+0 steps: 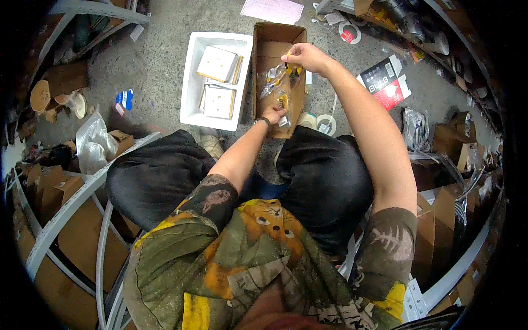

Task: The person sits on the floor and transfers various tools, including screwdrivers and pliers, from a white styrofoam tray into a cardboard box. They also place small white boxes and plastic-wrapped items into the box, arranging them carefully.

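An open brown cardboard box stands on the floor in front of me, with several small clear plastic packets in it. My right hand reaches over its right wall, fingers pinched on a small packet with a yellow and black item. Lower in the box, my left hand is closed on another small clear packet with something yellowish in it; its exact contents are too small to make out. Left of the box lies a white foam tray holding stacks of white square pieces with brown edges.
Grey metal shelf frames and cardboard boxes flank me on both sides. On the floor lie a flattened black, white and red carton, rolls of tape, a pink sheet and a blue card.
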A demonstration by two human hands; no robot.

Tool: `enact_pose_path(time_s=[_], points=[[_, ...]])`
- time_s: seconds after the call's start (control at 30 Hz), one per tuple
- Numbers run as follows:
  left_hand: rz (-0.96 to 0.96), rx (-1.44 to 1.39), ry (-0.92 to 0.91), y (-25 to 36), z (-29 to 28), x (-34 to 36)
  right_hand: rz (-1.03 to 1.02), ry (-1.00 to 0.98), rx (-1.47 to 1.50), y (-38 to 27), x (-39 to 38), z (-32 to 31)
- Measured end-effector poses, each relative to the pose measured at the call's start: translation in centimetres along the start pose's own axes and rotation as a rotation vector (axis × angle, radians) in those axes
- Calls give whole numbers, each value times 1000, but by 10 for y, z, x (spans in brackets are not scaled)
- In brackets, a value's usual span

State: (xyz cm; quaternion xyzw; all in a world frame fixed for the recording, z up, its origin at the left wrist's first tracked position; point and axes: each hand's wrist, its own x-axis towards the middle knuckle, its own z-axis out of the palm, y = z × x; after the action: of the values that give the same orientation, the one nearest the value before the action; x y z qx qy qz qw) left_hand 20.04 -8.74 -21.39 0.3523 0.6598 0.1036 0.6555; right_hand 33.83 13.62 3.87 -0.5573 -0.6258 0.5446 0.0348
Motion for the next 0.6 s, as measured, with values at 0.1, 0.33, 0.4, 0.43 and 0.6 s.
enact_pose_path(time_s=[0.1,0.33,0.4,0.43,0.6], points=[[104,155,173,28,-2,-24,-63,-17,66,11,3,-4],[456,14,339,103,-51,-82,-77,46,276,-20,-17,-38],[434,85,225,153,-78,-115,-77,-72,482,-32,-26,-57],[442,-8,217,160,-88,-116,-70,-108,541,-52,-37,-61],[581,-295,203,244,-121,-145,-241,-159,388,-78,-45,-56]])
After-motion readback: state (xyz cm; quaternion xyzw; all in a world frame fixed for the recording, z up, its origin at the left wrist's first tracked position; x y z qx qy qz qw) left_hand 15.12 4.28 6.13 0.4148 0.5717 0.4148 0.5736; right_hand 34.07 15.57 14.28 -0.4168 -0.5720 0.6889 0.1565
